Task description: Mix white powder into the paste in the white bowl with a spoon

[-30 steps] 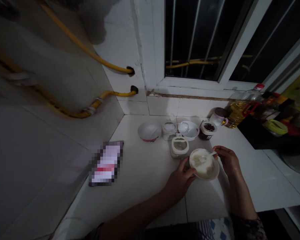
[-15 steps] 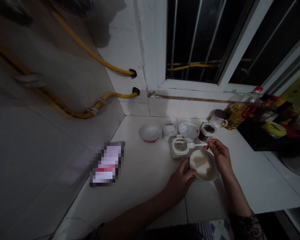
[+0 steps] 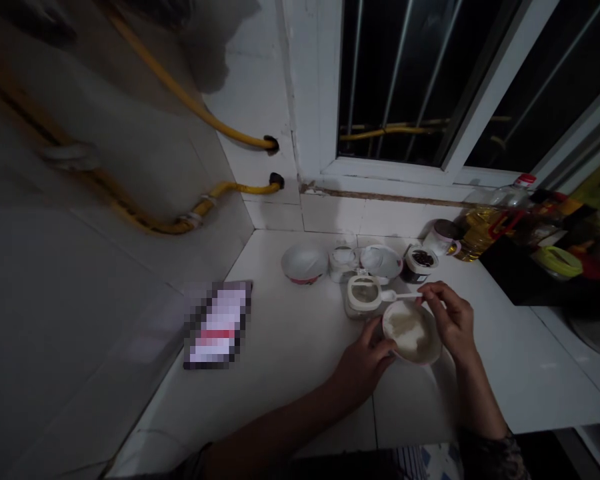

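Note:
My left hand (image 3: pixel 367 353) grips the left rim of a bowl (image 3: pixel 434 347), thumb at the edge and fingers around its side. Inside the bowl lies a whitish, uneven substance (image 3: pixel 405 330) that I cannot identify. Between the thumb and fingers of my right hand (image 3: pixel 450 320) is the handle of a small white spoon (image 3: pixel 405 295). The spoon is held level above the bowl's far rim, its head pointing left beside an open white-rimmed jar (image 3: pixel 364 297). What the jar contains is hard to make out.
Behind stand a bowl (image 3: pixel 305 263), a clear jar (image 3: pixel 343 263), another bowl (image 3: pixel 381 261) and a jar of dark contents (image 3: pixel 420 263). A lidded pot (image 3: pixel 441 238) and an oil bottle (image 3: pixel 495 217) are farther right. A blurred-out phone-like device (image 3: pixel 219 327) lies left.
The whole view has shifted slightly, moving everything a little to the right. The spoon's head sits somewhat lower, closer to the bowl's rim. Both hands keep their holds.

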Motion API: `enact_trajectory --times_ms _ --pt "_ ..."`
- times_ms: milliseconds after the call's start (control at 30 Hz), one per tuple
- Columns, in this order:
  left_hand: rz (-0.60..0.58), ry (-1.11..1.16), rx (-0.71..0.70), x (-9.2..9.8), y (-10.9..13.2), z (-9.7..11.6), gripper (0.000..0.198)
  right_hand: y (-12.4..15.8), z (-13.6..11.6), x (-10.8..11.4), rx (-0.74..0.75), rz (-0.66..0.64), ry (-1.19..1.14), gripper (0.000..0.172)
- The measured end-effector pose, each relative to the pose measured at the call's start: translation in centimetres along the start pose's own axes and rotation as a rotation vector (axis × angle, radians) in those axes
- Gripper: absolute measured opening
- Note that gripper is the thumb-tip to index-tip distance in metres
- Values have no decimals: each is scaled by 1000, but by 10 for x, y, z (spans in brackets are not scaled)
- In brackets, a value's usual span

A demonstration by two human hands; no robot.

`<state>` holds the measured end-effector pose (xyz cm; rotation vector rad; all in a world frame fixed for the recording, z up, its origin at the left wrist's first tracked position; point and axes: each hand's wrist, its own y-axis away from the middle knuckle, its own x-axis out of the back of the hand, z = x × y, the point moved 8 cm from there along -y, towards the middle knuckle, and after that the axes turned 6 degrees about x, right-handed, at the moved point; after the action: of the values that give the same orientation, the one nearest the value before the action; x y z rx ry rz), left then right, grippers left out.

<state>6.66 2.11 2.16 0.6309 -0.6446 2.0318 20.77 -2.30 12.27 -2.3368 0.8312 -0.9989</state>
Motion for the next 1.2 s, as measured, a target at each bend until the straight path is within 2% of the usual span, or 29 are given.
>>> enact_trajectory --times_ms 33,133,233,367,433,700,1200 --pt "-4 -1 3 0 0 0 21 2 9 7 -75 10 -21 15" --pt "-15 -2 9 1 -1 0 20 9 31 10 -242 -81 -42 19" --pt "-12 1 9 2 0 1 21 15 41 -3 -321 -186 -44 21" --pt "-15 1 16 2 0 1 22 22 41 -28 -377 -293 -114 22" --pt "-15 -1 14 3 0 2 22 23 44 -29 -425 -261 -148 20" --pt "-7 -6 7 4 0 3 19 20 59 -3 -616 6 -330 18" --pt "-21 -4 15 3 0 2 20 25 71 1 -634 40 -364 17"
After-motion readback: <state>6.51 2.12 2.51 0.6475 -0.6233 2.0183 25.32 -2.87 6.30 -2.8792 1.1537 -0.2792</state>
